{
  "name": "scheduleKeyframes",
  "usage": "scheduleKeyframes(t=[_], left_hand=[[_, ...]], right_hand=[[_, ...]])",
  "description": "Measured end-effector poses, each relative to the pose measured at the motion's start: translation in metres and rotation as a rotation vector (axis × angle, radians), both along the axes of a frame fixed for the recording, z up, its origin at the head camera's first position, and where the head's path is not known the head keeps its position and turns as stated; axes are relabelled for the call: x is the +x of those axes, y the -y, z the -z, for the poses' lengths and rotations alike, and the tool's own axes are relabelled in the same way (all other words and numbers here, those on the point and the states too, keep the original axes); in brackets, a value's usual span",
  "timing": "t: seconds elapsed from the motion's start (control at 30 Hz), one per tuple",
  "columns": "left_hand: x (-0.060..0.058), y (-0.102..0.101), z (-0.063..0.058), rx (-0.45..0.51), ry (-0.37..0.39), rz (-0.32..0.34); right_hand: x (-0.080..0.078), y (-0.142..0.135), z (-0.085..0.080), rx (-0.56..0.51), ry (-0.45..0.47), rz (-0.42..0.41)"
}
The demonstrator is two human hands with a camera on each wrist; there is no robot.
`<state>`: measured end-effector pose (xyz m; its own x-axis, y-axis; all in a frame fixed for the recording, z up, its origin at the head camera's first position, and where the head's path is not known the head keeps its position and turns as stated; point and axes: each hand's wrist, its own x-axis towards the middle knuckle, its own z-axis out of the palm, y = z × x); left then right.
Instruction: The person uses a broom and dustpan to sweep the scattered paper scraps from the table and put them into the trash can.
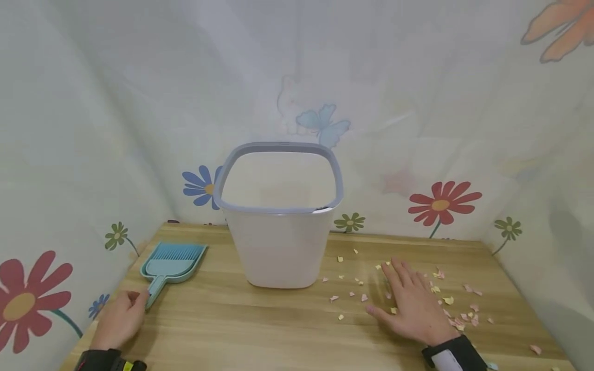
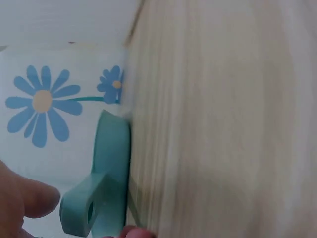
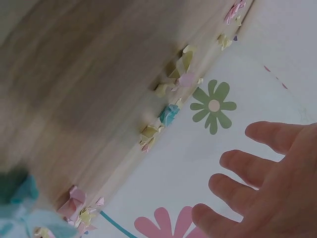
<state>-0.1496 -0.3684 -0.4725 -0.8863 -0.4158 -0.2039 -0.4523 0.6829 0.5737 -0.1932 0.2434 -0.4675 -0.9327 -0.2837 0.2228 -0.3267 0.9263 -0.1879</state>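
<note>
At the far middle of the light-brown wood-grain table [image 1: 209, 330], one tall white plastic bin with a grey-blue rim [image 1: 283, 252] is standing upright between the left hand [image 1: 119, 317] and the right hand [image 1: 413, 309], well apart from both. On the left, one small teal plastic dustpan, ribbed across its far half [image 1: 170, 266], is lying flat, its handle [image 1: 157, 289] pointing near, toward the left hand. That hand is curling loosely at the handle's end; whether it is gripping, I cannot tell. On the right, crumpled pink, yellow and blue paper scraps [image 1: 447, 300] are lying scattered around the right hand, which is stretching its spread fingers out, palm down, holding nothing. The scraps are numbering well over twenty, some being hidden by that hand. Each wrist is wearing one black band [image 1: 104, 358]. Behind the table and along both sides, white fabric sheeting [image 1: 185, 77] is hanging, showing one pale blue butterfly [image 1: 330, 135] and several red, blue, green and orange flowers [image 1: 441, 205].
</note>
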Motion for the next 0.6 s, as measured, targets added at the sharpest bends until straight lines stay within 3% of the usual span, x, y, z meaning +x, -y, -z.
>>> scheduleKeyframes(t=[0.1,0.23,0.33,0.5,0.6], left_hand=[[-0.002,0.0,0.006,0.25,0.025,0.004],[-0.01,-0.002,0.011,0.665,-0.015,0.006],[-0.013,-0.001,0.015,0.917,-0.022,0.01],[-0.02,0.002,0.021,1.195,-0.038,0.052],[-0.024,0.0,0.023,1.271,-0.061,0.076]], right_hand=[[0.002,0.0,0.002,0.007,-0.014,-0.002],[0.002,-0.002,0.002,0.012,-0.023,0.003],[0.003,-0.003,0.001,0.015,-0.023,0.002],[0.004,-0.002,-0.003,0.017,-0.036,-0.013],[0.004,-0.001,-0.004,0.012,-0.046,-0.02]])
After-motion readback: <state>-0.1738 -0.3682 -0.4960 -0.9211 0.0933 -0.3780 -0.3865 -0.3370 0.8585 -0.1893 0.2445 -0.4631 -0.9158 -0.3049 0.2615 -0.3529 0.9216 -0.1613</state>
